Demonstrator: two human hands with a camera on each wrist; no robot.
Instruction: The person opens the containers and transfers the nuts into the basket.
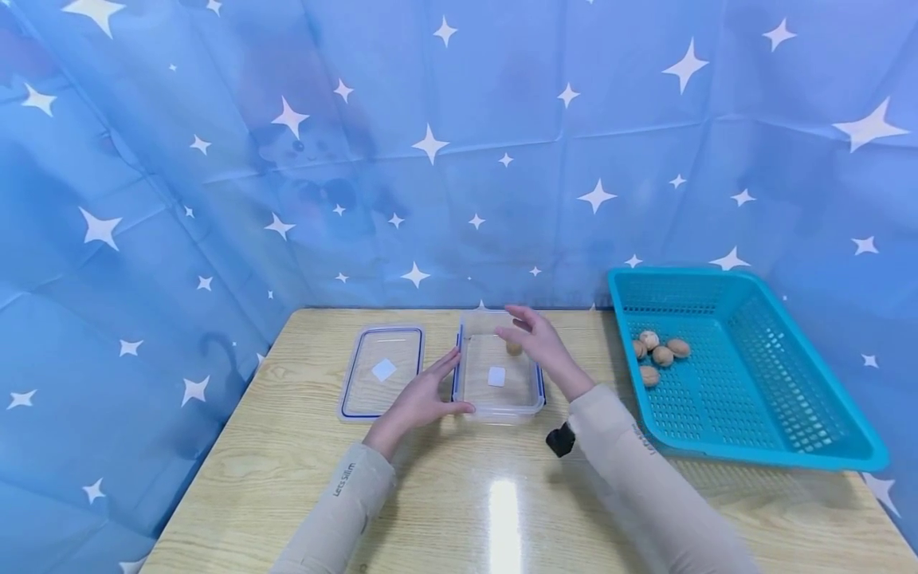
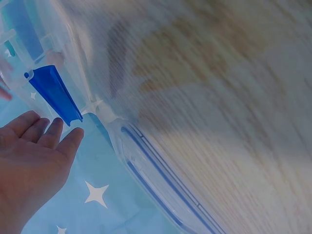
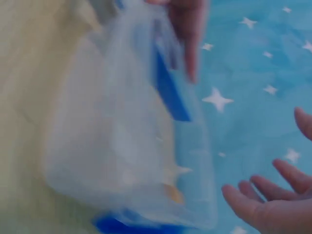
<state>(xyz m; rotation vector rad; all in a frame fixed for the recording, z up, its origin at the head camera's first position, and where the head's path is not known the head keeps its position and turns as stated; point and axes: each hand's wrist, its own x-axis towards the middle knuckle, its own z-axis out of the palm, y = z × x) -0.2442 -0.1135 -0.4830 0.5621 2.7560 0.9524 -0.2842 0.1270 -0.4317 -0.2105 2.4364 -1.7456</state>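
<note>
A clear rectangular food container [image 1: 476,391] with blue side clips stands near the back of the table. One walnut [image 1: 513,348] lies inside it, towards the back right. My left hand [image 1: 423,396] is along the container's left side, thumb near the front corner; in the left wrist view its fingers [image 2: 51,136] are extended beside a blue clip [image 2: 54,95]. Over the back right of the container is my right hand [image 1: 539,344], fingers spread and holding nothing. The blurred right wrist view shows this hand [image 3: 278,202] apart from the container wall [image 3: 109,131].
Left of the container lies its clear lid [image 1: 366,391] with a blue seal. A turquoise plastic basket [image 1: 760,399] on the right holds several walnuts [image 1: 662,355]. Behind the table [image 1: 445,510] hangs a blue cloth [image 1: 502,199] with white stars.
</note>
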